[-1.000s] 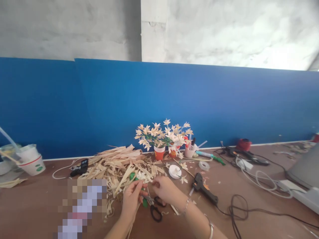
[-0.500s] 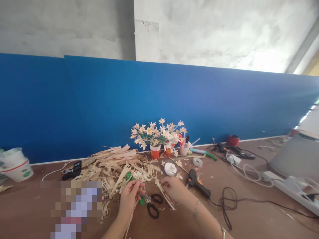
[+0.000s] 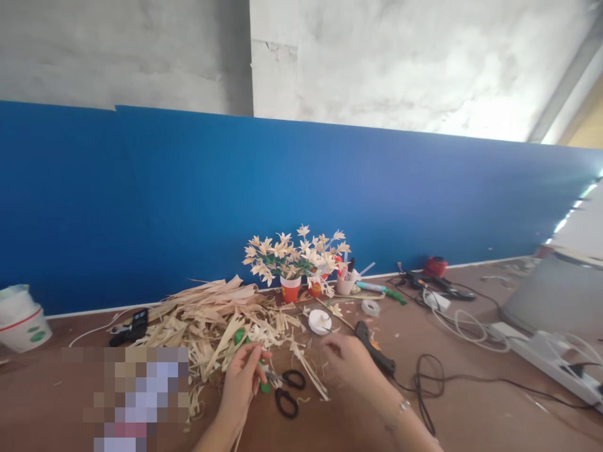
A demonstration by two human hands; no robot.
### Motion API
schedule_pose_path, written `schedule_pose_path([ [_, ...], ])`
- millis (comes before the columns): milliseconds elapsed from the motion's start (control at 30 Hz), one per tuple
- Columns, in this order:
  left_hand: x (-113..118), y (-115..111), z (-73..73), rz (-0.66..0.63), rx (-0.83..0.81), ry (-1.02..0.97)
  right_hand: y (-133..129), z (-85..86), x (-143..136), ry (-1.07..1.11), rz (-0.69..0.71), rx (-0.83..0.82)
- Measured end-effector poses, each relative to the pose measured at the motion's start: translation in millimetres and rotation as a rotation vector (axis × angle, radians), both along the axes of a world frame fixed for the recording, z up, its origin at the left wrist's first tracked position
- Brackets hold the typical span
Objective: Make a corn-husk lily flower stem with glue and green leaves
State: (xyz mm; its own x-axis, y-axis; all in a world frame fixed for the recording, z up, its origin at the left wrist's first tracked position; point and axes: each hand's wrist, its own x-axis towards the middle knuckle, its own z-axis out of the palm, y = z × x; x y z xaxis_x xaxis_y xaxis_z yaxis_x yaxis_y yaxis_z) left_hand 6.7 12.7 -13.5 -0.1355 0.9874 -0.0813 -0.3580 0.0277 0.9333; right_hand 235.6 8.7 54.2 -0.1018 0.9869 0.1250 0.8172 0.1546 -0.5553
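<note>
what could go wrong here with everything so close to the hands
The black-handled metal scissors lie pointing at the left hand, so it might get nicked. The black pistol-shaped glue gun, partly hidden by the right hand, could burn it if hot. The white round dish near that hand might get knocked.

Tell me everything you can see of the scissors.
The scissors lie on the brown table, their two black, plastic-looking finger loops toward the lower right. The loops stand apart, suggesting partly open blades. The grey, metal-looking blades run left toward the left hand, whose fingers hide the tips, so whether they touch is unclear. A green scrap sits just below the blades.
</note>
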Motion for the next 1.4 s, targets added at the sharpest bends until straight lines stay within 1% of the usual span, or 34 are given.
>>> schedule_pose_path([
  [67,0.8,0.4,-2.5,-0.019,0.004,-0.008,1.0,-3.5,26.4,-0.095,-0.249,0.013],
  [100,1.4,0.5,-3.6,-0.031,0.005,-0.015,2.4,-7.5,40.0,-0.173,-0.330,0.012],
  [133,2.1,0.5,-4.3,-0.042,0.005,-0.024,4.1,-12.6,52.5,-0.251,-0.373,0.006],
  [200,3.3,0.2,-4.6,-0.056,0.006,-0.042,7.5,-24.7,71.2,-0.400,-0.387,-0.041],
  [300,3.6,-1.3,-2.1,-0.063,-0.006,-0.039,11.9,-39.7,80.5,-0.505,-0.402,-0.102],
  [367,2.7,-2.6,0.4,-0.056,-0.009,-0.025,14.6,-44.1,79.3,-0.506,-0.411,-0.113],
  [467,1.1,-4.1,3.4,-0.039,-0.006,-0.009,18.3,-43.6,78.8,-0.486,-0.433,-0.113],
  [667,1.3,-4.6,6.5,-0.035,-0.012,0.006,22.6,-41.6,96.8,-0.374,-0.488,-0.108],
  [733,2.0,-4.7,7.4,-0.029,-0.012,-0.003,23.0,-41.1,102.8,-0.299,-0.510,-0.088],
  [800,2.6,-5.1,7.9,-0.034,-0.014,-0.012,22.6,-37.8,104.3,-0.135,-0.506,0.003],
  [867,3.1,-5.7,7.8,-0.055,-0.011,-0.024,20.9,-29.9,98.0,0.080,-0.450,0.167],
  [900,3.3,-6.0,7.7,-0.067,-0.007,-0.032,19.4,-24.3,91.3,0.171,-0.401,0.257],
  [967,3.8,-6.6,7.5,-0.092,-0.011,-0.043,15.1,-11.0,71.2,0.259,-0.285,0.389],
  [1000,4.1,-7.0,7.7,-0.108,-0.015,-0.051,12.3,-4.3,58.5,0.273,-0.203,0.411],
  [1100,5.0,-8.0,10.2,-0.109,-0.034,-0.097,4.6,8.6,17.0,0.243,0.085,0.347],
  [1167,5.8,-8.5,12.8,-0.107,-0.051,-0.123,2.1,8.2,-7.6,0.215,0.265,0.294],
  [1233,6.5,-8.7,14.7,-0.109,-0.062,-0.140,2.4,1.7,-26.0,0.179,0.360,0.271],
  [1300,7.0,-8.6,15.1,-0.117,-0.060,-0.149,4.6,-7.3,-37.5,0.149,0.413,0.251],
  [1400,7.6,-8.0,12.9,-0.138,-0.044,-0.138,7.7,-18.0,-45.3,0.134,0.422,0.231],
])
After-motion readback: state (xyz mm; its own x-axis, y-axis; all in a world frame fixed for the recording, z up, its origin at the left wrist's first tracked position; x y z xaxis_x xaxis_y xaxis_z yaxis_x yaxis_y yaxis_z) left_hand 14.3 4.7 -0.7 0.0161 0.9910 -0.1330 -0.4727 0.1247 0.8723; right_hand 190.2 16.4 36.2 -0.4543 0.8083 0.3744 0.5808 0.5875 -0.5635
